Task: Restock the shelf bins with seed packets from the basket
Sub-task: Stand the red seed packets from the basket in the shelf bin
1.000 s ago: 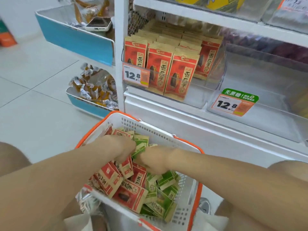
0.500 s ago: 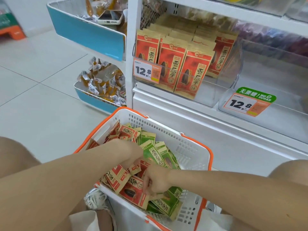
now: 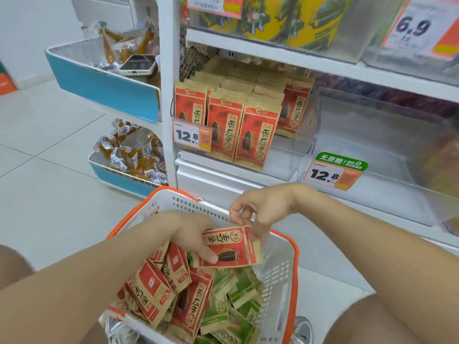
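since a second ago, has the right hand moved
Yes. The right hand has come up out of the packet pile and is now over the basket far rim, gripping a red packet together with the left hand.

Showing red, tan and a black seed print on the uppermost packet (image 3: 231,247), green on near-right packets (image 3: 239,292), orange rimming the white basket (image 3: 295,259), blue fronting far-left bins (image 3: 106,93)

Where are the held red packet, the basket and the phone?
held red packet (image 3: 232,247): head view, its printed front.
basket (image 3: 295,274): head view, orange rim on the right.
phone (image 3: 137,63): head view, its dark face.
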`<move>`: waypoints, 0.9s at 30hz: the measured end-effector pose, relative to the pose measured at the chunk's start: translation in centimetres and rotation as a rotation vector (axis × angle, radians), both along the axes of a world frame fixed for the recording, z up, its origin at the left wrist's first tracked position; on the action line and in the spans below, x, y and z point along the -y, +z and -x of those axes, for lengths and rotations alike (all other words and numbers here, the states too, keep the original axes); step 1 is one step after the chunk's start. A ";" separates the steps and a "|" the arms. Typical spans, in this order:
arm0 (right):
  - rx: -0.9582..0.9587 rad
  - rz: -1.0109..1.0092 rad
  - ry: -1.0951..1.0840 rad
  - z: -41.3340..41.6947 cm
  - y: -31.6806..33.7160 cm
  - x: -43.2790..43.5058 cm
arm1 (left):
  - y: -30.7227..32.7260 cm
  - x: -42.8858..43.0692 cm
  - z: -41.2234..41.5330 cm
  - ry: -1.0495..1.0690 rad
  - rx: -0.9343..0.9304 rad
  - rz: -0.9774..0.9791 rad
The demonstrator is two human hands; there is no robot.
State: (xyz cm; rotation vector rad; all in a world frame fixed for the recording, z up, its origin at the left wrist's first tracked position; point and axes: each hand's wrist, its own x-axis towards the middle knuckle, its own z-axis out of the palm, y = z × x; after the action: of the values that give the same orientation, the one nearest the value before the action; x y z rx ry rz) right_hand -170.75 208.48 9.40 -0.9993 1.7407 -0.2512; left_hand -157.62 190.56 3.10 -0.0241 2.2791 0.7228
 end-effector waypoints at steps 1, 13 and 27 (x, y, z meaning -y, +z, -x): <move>-0.031 0.009 -0.029 0.7 0.7 -0.4 | 0.4 0.0 0.3 0.045 -0.036 -0.046; -0.814 0.382 -0.006 3.0 5.5 -1.6 | 6.7 -1.4 3.7 0.768 -0.689 -0.393; -0.848 0.915 -0.512 2.1 8.4 -2.1 | 11.1 -6.7 9.2 0.985 -1.142 -0.560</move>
State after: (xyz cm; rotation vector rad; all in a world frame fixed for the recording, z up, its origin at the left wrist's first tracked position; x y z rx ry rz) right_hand -172.83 210.59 17.79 -1.3867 2.7470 -1.1626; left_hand -166.87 197.27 14.23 -0.6480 2.9170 2.3403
